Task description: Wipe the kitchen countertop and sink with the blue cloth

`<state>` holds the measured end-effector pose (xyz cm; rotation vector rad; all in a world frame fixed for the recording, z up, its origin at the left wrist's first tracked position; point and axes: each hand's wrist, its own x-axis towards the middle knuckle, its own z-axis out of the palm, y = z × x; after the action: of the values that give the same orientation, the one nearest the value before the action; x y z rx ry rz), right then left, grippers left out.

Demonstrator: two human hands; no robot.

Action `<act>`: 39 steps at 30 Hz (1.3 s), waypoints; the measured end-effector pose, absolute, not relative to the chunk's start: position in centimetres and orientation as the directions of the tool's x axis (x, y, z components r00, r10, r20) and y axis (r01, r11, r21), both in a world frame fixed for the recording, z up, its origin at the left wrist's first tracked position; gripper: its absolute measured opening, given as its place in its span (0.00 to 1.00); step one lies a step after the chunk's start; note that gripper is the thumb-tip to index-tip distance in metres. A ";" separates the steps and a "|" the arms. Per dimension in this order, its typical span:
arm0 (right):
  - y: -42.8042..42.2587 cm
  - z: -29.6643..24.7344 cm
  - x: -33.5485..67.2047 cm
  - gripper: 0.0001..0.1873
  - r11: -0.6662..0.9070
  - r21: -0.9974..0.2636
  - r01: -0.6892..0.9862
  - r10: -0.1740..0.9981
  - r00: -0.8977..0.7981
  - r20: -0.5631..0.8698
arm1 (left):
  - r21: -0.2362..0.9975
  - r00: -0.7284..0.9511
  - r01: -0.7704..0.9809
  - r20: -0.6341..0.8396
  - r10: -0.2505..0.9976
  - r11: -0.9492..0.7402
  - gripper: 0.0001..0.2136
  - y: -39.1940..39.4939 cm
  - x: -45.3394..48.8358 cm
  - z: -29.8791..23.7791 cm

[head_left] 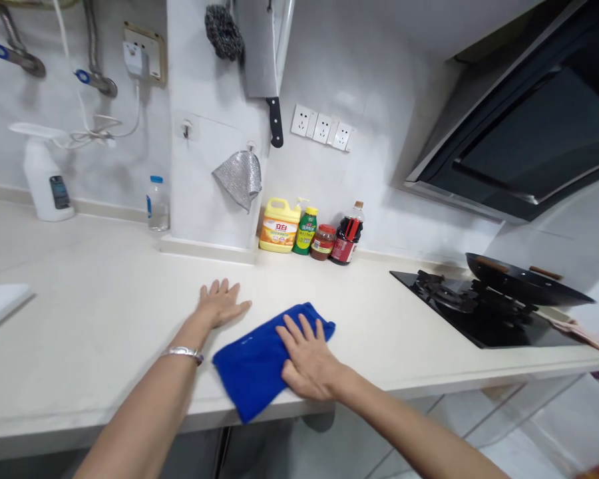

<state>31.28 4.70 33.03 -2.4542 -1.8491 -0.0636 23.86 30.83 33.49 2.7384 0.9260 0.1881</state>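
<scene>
A folded blue cloth (254,366) lies on the pale countertop (120,319), one corner hanging over the front edge. My right hand (307,359) rests flat on the cloth's right part, fingers spread and pointing away from me. To the left of the cloth, my left hand (222,305) is laid palm down on the bare counter, its fingers apart and holding nothing. A silver bracelet (182,352) circles my left wrist.
Against the wall stand a yellow detergent jug (278,229), a green bottle (306,233), a red-lidded jar (323,243) and a dark sauce bottle (347,236). Right is a gas stove (459,313) bearing a wok (524,283). A spray bottle (47,176) and water bottle (157,206) stand left.
</scene>
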 end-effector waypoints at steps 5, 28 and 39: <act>9.8 32.8 26.1 0.39 -0.179 -0.156 0.971 0.966 0.204 0.160 | 0.366 0.862 0.488 -0.059 0.504 -0.792 0.34 30.2 21.3 35.7; -0.3 29.4 27.5 0.32 0.107 0.144 0.984 0.907 -0.156 0.392 | 0.286 0.877 0.455 0.021 0.481 -0.843 0.36 20.2 14.0 33.4; -15.4 27.3 39.8 0.39 0.006 0.340 0.940 0.897 -0.156 0.414 | 0.125 0.644 0.748 0.100 0.759 -0.651 0.29 25.8 6.3 33.9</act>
<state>39.84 -15.39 27.33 -1.9877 -2.1707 -0.8474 6.27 25.83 33.94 2.7819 1.2775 0.2207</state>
